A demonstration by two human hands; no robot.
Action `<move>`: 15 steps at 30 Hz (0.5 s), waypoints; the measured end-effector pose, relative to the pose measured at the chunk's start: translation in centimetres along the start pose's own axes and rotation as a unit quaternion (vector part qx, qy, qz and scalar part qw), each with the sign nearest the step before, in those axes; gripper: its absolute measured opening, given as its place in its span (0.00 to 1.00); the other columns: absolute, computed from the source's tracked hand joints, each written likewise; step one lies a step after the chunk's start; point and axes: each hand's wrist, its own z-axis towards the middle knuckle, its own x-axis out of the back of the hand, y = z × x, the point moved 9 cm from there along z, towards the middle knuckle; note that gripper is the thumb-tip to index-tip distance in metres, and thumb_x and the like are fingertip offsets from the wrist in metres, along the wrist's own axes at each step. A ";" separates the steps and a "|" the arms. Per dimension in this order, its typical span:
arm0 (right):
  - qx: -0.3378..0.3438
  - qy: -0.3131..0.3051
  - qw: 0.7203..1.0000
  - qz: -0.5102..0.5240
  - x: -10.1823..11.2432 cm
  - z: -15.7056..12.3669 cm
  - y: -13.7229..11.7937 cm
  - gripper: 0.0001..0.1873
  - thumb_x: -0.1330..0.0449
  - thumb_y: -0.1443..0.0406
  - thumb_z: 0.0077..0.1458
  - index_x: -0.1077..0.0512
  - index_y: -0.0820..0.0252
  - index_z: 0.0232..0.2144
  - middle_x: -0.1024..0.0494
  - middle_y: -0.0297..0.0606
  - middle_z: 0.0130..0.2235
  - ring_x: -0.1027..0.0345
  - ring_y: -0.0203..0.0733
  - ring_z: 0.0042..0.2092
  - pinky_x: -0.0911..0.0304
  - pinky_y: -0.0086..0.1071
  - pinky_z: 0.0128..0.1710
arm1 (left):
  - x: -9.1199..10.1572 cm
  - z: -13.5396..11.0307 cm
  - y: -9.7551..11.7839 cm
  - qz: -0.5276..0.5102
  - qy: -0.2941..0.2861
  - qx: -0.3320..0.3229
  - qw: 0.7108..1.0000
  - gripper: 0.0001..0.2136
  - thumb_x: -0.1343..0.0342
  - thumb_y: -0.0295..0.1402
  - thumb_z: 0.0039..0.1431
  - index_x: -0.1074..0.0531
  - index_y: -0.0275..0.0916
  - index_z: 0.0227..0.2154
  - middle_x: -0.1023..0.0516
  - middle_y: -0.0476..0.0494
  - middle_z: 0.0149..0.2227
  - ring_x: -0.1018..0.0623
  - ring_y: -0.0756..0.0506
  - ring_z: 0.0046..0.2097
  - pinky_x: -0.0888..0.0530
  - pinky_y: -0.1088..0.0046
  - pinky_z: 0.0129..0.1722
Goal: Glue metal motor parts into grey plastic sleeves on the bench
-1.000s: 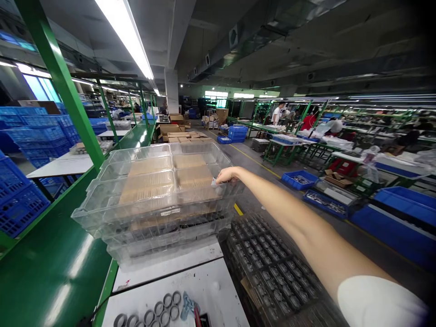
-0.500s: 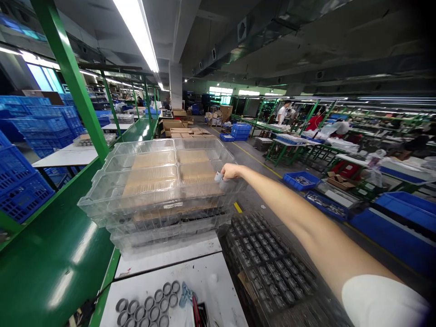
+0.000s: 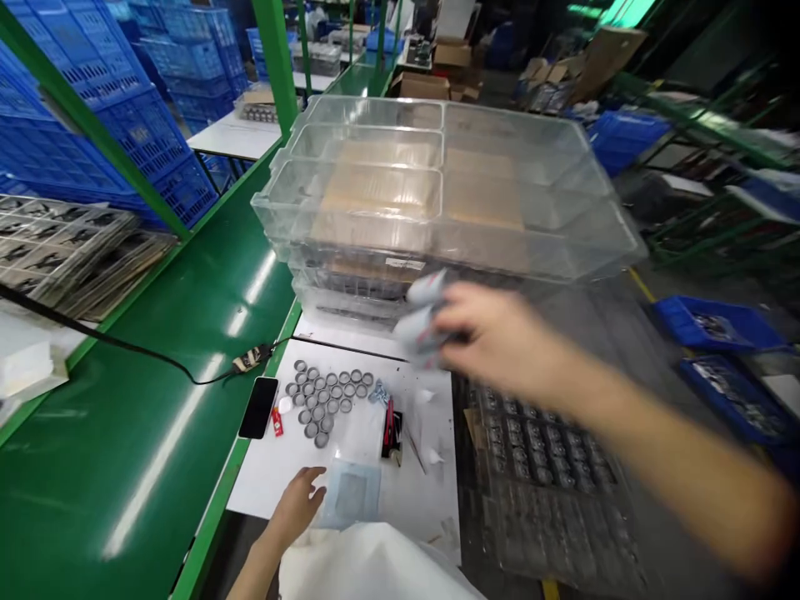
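Note:
My right hand is raised over the white table, in front of the stacked clear plastic trays, and smeared by motion. Pale grey-white pieces show at its fingertips; I cannot tell whether they are finger covers or something held. Low on the near left side of the table is my left hand, fingers apart and holding nothing, beside a pale blue square sheet or packet. Several grey rings stand grouped on the tabletop. To their right lie a red-handled tool and a crumpled blue scrap.
A green conveyor belt runs along the left, with a phone at the table's edge. Trays of dark parts sit low on the right. Blue crates rise at the back left.
My view has tilted down and left. My right hand has left the tray stack's right side and come nearer, over the table. My left hand has come into view.

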 end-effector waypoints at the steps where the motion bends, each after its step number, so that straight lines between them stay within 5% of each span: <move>1: -0.014 -0.083 0.996 0.023 -6.8 -0.5 0.5 0.09 0.36 0.71 0.63 0.16 0.55 0.39 0.23 0.40 0.59 0.21 0.43 0.52 0.20 0.41 0.52 | -0.3 0.3 -0.4 -0.005 -0.003 0.011 1.000 0.18 0.38 0.37 0.72 0.27 0.39 0.60 0.23 0.37 0.60 0.18 0.38 0.54 0.19 0.51 0.54; 4: -0.061 -0.208 0.976 0.019 -23.2 -1.4 3.4 0.07 0.32 0.66 0.64 0.20 0.63 0.44 0.18 0.41 0.49 0.21 0.44 0.48 0.21 0.43 0.49 | -1.4 1.0 -1.7 -0.010 -0.020 0.051 0.998 0.16 0.38 0.37 0.72 0.26 0.39 0.58 0.21 0.38 0.57 0.17 0.39 0.51 0.18 0.53 0.52; 6: -0.107 -0.242 0.964 0.001 -30.2 -1.2 6.2 0.15 0.35 0.60 0.68 0.24 0.62 0.52 0.20 0.42 0.52 0.22 0.45 0.49 0.22 0.44 0.49 | -2.1 1.2 -2.5 -0.009 -0.035 0.075 0.997 0.15 0.38 0.38 0.72 0.25 0.38 0.56 0.20 0.38 0.55 0.17 0.40 0.50 0.18 0.54 0.50; 9: -0.170 -0.259 0.951 -0.025 -35.7 -0.8 10.0 0.19 0.36 0.58 0.68 0.26 0.61 0.57 0.22 0.45 0.56 0.23 0.48 0.52 0.23 0.47 0.51 | -3.0 1.2 -3.3 -0.011 -0.051 0.099 0.994 0.15 0.38 0.38 0.72 0.25 0.38 0.56 0.20 0.38 0.55 0.17 0.40 0.50 0.18 0.54 0.50; 15: -0.216 -0.249 0.943 -0.040 -40.7 -0.4 12.7 0.18 0.36 0.58 0.69 0.26 0.57 0.57 0.24 0.45 0.59 0.25 0.49 0.56 0.25 0.48 0.55 | -3.9 1.6 -3.4 -0.017 -0.072 0.116 0.990 0.16 0.38 0.38 0.72 0.25 0.38 0.57 0.20 0.38 0.56 0.17 0.39 0.51 0.18 0.53 0.52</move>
